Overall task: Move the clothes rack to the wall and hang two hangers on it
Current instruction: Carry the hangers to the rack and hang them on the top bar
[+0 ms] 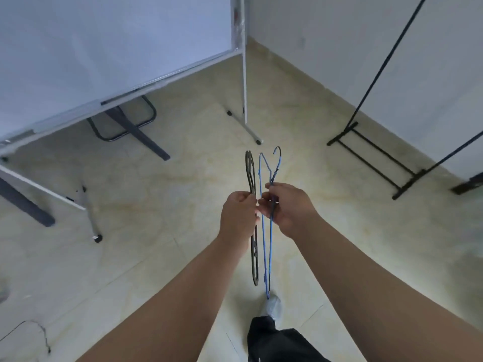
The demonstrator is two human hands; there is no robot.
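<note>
I hold two hangers side by side in front of me, seen edge-on. My left hand [238, 215] grips the black hanger [255, 259] near its middle. My right hand [287, 209] grips the blue wire hanger [267, 246], whose hook points away from me. The two hands almost touch. The black clothes rack [371, 150] stands at the right against the white wall [418, 64], its floor bars and slanted uprights visible; its top rail is out of view.
A whiteboard on a wheeled stand [104, 74] fills the upper left, with a folding chair frame [122, 126] behind it. A cable [39, 333] lies on the floor at lower left. My leg and shoe [273, 309] are below the hangers on the beige tiles.
</note>
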